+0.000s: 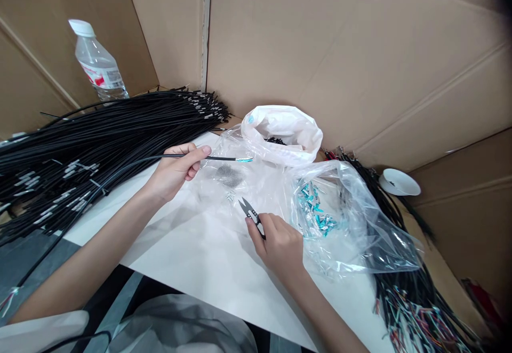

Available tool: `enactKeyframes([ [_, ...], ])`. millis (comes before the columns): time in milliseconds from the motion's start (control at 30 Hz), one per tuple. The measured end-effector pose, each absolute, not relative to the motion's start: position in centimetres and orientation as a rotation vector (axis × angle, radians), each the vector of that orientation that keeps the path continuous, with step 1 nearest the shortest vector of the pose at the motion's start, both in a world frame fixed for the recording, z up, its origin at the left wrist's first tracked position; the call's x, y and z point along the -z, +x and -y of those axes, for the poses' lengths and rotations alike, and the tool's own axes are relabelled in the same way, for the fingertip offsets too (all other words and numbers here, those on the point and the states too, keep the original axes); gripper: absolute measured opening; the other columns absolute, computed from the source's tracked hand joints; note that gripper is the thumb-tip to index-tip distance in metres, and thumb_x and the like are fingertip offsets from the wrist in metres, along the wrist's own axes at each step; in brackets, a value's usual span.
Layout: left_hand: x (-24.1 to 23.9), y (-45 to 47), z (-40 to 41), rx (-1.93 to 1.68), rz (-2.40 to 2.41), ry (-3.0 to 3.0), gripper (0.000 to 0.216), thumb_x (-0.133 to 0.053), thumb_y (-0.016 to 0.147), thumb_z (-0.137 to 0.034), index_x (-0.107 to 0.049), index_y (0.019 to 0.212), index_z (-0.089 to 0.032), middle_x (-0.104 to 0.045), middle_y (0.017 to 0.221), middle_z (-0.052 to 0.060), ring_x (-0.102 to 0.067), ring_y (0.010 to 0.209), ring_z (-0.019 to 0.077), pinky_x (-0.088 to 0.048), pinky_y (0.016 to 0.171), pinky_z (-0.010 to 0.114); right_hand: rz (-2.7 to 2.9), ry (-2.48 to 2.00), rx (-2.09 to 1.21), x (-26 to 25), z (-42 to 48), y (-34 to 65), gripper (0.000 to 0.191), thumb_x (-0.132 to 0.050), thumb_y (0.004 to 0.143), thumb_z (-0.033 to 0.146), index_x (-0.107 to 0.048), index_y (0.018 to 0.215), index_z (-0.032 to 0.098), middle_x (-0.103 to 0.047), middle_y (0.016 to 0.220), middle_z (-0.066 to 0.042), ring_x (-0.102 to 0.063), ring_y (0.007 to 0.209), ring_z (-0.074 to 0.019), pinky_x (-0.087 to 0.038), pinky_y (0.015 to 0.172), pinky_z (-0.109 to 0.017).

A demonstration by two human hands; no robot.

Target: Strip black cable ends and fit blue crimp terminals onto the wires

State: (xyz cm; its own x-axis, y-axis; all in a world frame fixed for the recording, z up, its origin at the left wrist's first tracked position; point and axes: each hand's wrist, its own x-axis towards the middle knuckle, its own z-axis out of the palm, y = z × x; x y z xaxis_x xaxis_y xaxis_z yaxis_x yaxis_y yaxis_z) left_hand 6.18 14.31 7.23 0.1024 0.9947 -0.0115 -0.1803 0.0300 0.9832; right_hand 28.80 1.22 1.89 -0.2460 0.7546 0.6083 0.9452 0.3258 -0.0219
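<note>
My left hand (175,170) is closed on a black cable (218,158), pinching it near its stripped end, where blue-green foil shows at the tip. My right hand (280,243) is closed on small thread snips (251,213), blades pointing up and left, a little below the cable tip. Both hands are over a white sheet (208,257). A clear plastic bag (352,219) holding teal foil scraps lies just right of my right hand.
A large bundle of black cables (80,155) covers the left side. A white plastic bag (286,131) sits behind the hands. A water bottle (98,65) stands at back left. More cables with coloured wires (416,310) lie at right, near a white cap (399,182). Cardboard walls surround.
</note>
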Motion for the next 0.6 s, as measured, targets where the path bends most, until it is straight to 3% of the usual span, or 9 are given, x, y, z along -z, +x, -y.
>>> enactKeyframes([
  [267, -7.0, 6.0, -14.4, -1.198, -0.994, 1.118, 0.045, -0.082, 0.075, -0.038, -0.047, 0.055, -0.017, -0.046, 0.052, -0.005, -0.037, 0.043, 0.003, -0.025, 0.037, 0.015, 2.142, -1.697, 0.477, -0.3, -0.5, 27.9, 0.036, -0.052, 0.098, 0.04, -0.061, 0.071, 0.018, -0.06, 0.056, -0.004, -0.055, 0.049, -0.0157, -0.026, 0.05, -0.03],
  [600, -7.4, 6.4, -14.4, -1.202, -1.033, 1.099, 0.045, -0.084, 0.07, -0.036, -0.048, 0.053, -0.017, -0.044, 0.051, -0.005, -0.037, 0.042, 0.0034, -0.024, 0.036, 0.015, 2.179, -1.618, 0.339, -0.2, 0.5, 28.6, 0.032, -0.053, 0.099, 0.036, -0.061, 0.075, 0.016, -0.061, 0.059, -0.004, -0.055, 0.053, -0.016, -0.025, 0.051, -0.03],
])
